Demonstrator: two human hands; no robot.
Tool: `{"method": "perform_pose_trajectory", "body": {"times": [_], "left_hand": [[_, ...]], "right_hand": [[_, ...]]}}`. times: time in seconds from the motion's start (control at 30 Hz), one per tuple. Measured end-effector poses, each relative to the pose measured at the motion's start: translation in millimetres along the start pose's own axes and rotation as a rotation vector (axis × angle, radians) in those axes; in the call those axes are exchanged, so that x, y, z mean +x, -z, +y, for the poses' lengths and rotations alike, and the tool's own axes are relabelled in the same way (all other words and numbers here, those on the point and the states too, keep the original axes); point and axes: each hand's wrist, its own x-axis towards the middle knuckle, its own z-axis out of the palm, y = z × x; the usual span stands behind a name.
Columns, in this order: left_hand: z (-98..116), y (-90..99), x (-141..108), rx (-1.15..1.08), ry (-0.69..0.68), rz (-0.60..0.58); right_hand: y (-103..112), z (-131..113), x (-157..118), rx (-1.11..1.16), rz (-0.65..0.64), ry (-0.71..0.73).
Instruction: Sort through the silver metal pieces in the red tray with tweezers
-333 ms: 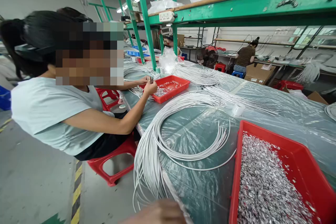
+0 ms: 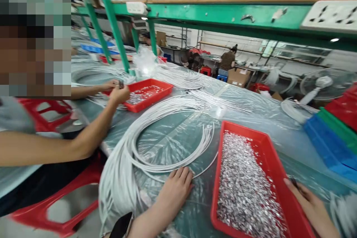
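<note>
My left hand [image 2: 176,185] lies palm down on the plastic-covered table, its bent fingers closed over a single white cable [image 2: 205,167]; the fingertips are hidden. Beside it, a looped bundle of white cables [image 2: 131,137] spreads over the table, with some hanging off the near edge. My right hand [image 2: 311,205] is at the right rim of a red tray [image 2: 275,163], closed round a small dark object [image 2: 294,183], partly hidden and blurred. Small shiny metal pieces [image 2: 245,186] heap up in the tray's left side.
At left, a co-worker's hands [image 2: 119,91] hold something small over another red tray [image 2: 153,91]. A white roll [image 2: 221,111] stands behind the near tray. Stacked blue, green and red bins [image 2: 331,137] sit at right. A green shelf frame [image 2: 212,15] crosses overhead.
The view has swung right. My left hand has moved up from the bottom edge onto the cable by the looped bundle. My right hand has come into view beside the tray.
</note>
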Motion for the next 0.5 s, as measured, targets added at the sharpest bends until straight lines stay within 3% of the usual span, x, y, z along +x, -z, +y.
{"method": "perform_pose_trajectory", "body": {"times": [0.07, 0.13, 0.27, 0.4, 0.5], "left_hand": [[9, -10.4, 12, -0.035, 0.035, -0.018], [13, -7.7, 20, -0.114, 0.019, -0.041], [9, 30.1, 27, -0.327, -0.023, 0.002], [7, 75.1, 25, -0.577, 0.027, 0.191], [12, 91.3, 23, -0.765, 0.047, 0.318]], "right_hand": [[4, 3, 1, 0.048, -0.097, -0.064], [4, 6, 0, 0.094, -0.135, -0.099], [1, 9, -2, 0.184, -0.162, -0.127], [1, 11, -2, 0.248, -0.158, -0.141], [0, 14, -2, 0.276, -0.152, -0.134]]}}
